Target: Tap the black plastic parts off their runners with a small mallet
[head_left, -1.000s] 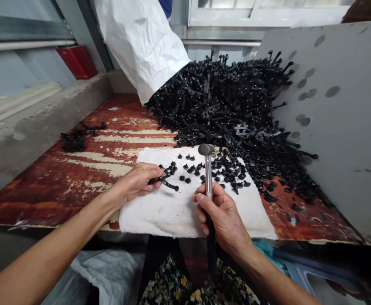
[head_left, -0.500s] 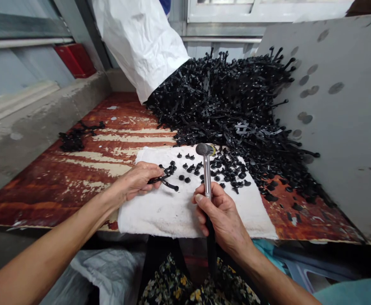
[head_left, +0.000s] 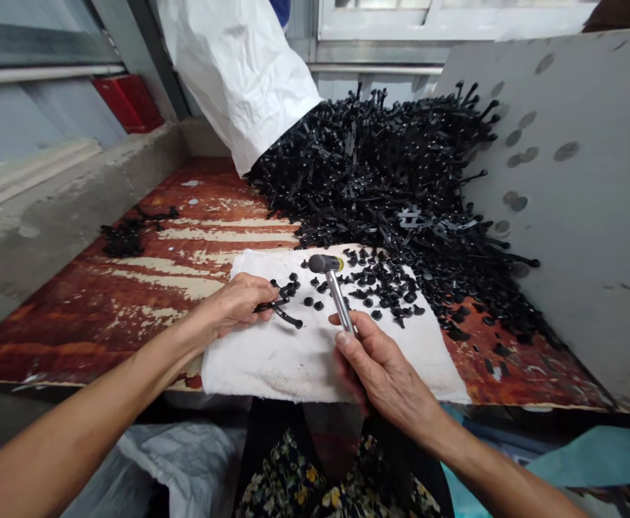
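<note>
My left hand [head_left: 244, 298] is closed on a black branched plastic part [head_left: 283, 314] and keeps it low over the white cloth [head_left: 271, 367]. One curved arm of the part points to the right. Closed around the handle of a mallet [head_left: 338, 293], my right hand [head_left: 376, 360] is over the cloth's front right. The mallet has a black and yellow head and a silver shaft; its head is raised above the cloth, tilted left, apart from the part. Small black plugs [head_left: 376, 280] lie scattered across the cloth.
A big heap of black plastic parts [head_left: 369, 173] spills from a white sack [head_left: 239, 79] at the back. A smaller black pile [head_left: 123, 241] lies on the worn red-brown tabletop [head_left: 39, 324] at left. A grey spotted board [head_left: 579, 216] stands along the right side.
The mallet head has swung left and slightly down, toward the part, and its shaft now tilts left. My left hand has hardly moved and still holds the part.
</note>
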Demonstrator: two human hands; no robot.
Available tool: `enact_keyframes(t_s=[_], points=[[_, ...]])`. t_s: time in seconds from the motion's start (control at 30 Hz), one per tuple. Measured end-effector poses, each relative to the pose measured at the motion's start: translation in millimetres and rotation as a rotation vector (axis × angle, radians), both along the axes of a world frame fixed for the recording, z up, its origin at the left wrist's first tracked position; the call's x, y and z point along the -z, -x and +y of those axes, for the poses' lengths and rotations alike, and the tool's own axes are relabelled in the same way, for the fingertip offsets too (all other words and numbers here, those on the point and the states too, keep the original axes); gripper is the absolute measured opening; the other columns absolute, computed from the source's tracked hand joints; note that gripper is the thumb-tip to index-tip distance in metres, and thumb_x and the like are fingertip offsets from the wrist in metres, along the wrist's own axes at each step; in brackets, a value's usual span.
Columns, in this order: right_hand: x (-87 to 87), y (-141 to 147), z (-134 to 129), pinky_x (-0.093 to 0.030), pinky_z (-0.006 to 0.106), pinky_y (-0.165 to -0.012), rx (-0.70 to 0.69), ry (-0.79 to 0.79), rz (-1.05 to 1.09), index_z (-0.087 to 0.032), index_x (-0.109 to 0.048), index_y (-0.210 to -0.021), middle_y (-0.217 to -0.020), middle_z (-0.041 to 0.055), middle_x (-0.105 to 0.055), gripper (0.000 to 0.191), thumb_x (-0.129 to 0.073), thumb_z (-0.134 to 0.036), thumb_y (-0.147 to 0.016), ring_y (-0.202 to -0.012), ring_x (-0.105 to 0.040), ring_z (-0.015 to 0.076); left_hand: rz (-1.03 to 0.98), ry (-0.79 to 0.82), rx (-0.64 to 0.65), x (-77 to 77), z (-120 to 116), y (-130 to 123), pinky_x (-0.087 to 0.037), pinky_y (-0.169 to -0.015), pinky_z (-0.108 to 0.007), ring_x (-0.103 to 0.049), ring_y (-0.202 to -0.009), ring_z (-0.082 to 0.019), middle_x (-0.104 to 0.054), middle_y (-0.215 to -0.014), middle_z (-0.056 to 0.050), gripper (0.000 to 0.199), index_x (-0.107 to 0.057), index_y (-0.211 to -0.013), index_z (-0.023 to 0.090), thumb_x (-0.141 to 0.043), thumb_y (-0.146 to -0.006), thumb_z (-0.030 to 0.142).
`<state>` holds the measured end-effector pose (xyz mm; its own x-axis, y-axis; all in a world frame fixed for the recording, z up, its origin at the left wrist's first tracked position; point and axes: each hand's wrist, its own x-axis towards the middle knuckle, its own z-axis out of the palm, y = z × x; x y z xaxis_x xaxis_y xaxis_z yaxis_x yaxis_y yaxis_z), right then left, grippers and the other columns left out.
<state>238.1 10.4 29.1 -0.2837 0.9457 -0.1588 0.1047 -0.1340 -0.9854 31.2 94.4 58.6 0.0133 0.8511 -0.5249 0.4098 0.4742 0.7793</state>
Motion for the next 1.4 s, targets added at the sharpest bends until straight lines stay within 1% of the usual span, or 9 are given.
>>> enact_keyframes(t_s=[0.1,0.23,0.33,0.47,0.83,0.97,1.1,1.3,1.4], points=[[-11.0,-12,6,-0.047,0.022,-0.047,0.012,-0.245,-0.286,-0.022,-0.054,-0.118,-0.065,-0.003,-0.053,0.03,-0.037,-0.034,-0.096,-0.051,-0.05,0.0115,0.043,-0.048,0.031,3.0,2,2,-0.012,-0.031,-0.018,-0.024,-0.027,-0.004,-0.049,-0.042,0.0,0.02,-0.053,-0.055,0.015,-0.058,-0.074,0.02],[-12.6,-21,19,-0.054,0.041,-0.083,-0.041,-0.651,-0.579,-0.019,-0.043,-0.141,-0.112,0.0132,-0.066,0.051,-0.037,-0.018,-0.091,-0.094,-0.065,0.0242,0.037,-0.06,0.035,2.9,1,2,-0.012,-0.032,-0.019,-0.026,-0.028,-0.004,-0.049,-0.041,0.0,0.021,-0.054,-0.054,0.015,-0.058,-0.074,0.02],[-3.1,-23,28,-0.056,0.04,-0.078,-0.122,-0.774,-0.759,-0.017,-0.037,-0.148,-0.115,0.0164,-0.064,0.061,-0.037,-0.011,-0.087,-0.086,-0.065,0.0235,0.011,-0.047,0.022,0.2,0,0,-0.012,-0.032,-0.018,-0.026,-0.028,-0.004,-0.048,-0.041,0.0,0.02,-0.053,-0.054,0.015,-0.057,-0.074,0.017],[2.9,-22,29,-0.053,0.029,-0.057,-0.167,-0.803,-0.941,-0.022,-0.038,-0.149,-0.092,0.0089,-0.063,0.067,-0.037,-0.005,-0.084,-0.055,-0.053,0.0132,0.014,-0.044,0.008,0.2,-1,0,-0.011,-0.032,-0.018,-0.026,-0.027,-0.004,-0.048,-0.04,0.001,0.017,-0.054,-0.056,0.015,-0.058,-0.073,0.017],[-1.7,-17,23,-0.053,0.029,-0.056,-0.15,-0.834,-0.871,-0.022,-0.041,-0.148,-0.087,0.0075,-0.059,0.065,-0.037,-0.005,-0.085,-0.056,-0.052,0.0144,0.011,-0.032,0.04,5.1,1,4,-0.01,-0.032,-0.02,-0.027,-0.027,-0.005,-0.049,-0.04,0.001,0.018,-0.055,-0.057,0.015,-0.059,-0.075,0.017],[-7.0,-14,20,-0.056,0.032,-0.065,-0.025,-0.895,-0.717,-0.022,-0.034,-0.151,-0.091,0.0101,-0.062,0.063,-0.032,-0.008,-0.09,-0.07,-0.059,0.0187,-0.026,-0.046,0.083,7.1,3,6,-0.01,-0.032,-0.02,-0.025,-0.026,-0.004,-0.049,-0.039,0.0,0.028,-0.05,-0.05,0.016,-0.06,-0.075,0.02],[-8.5,-13,25,-0.056,0.035,-0.059,-0.19,-0.763,-0.908,-0.02,-0.046,-0.145,-0.092,0.0121,-0.066,0.064,-0.037,-0.006,-0.083,-0.059,-0.059,0.018,0.03,-0.029,0.078,10.8,4,7,-0.01,-0.032,-0.02,-0.026,-0.026,-0.005,-0.049,-0.039,0.001,0.02,-0.055,-0.057,0.016,-0.064,-0.074,0.021],[-16.9,-16,33,-0.05,0.043,-0.098,-0.005,-0.787,-0.477,-0.019,-0.044,-0.145,-0.131,0.0139,-0.061,0.054,-0.038,-0.013,-0.091,-0.113,-0.062,0.0235,-0.058,-0.029,0.15,4.3,0,12,-0.011,-0.033,-0.019,-0.026,-0.03,-0.004,-0.051,-0.044,0.001,0.022,-0.052,-0.061,0.017,-0.063,-0.076,0.028],[-14.2,-17,23,-0.051,0.041,-0.096,0.064,-0.689,-0.353,-0.018,-0.051,-0.14,-0.124,0.0117,-0.065,0.05,-0.042,-0.017,-0.091,-0.11,-0.064,0.0224,-0.17,-0.059,0.281,0.4,-4,17,-0.016,-0.037,-0.018,-0.031,-0.037,-0.005,-0.052,-0.049,0.001,0.028,-0.055,-0.066,0.016,-0.068,-0.073,0.04]])
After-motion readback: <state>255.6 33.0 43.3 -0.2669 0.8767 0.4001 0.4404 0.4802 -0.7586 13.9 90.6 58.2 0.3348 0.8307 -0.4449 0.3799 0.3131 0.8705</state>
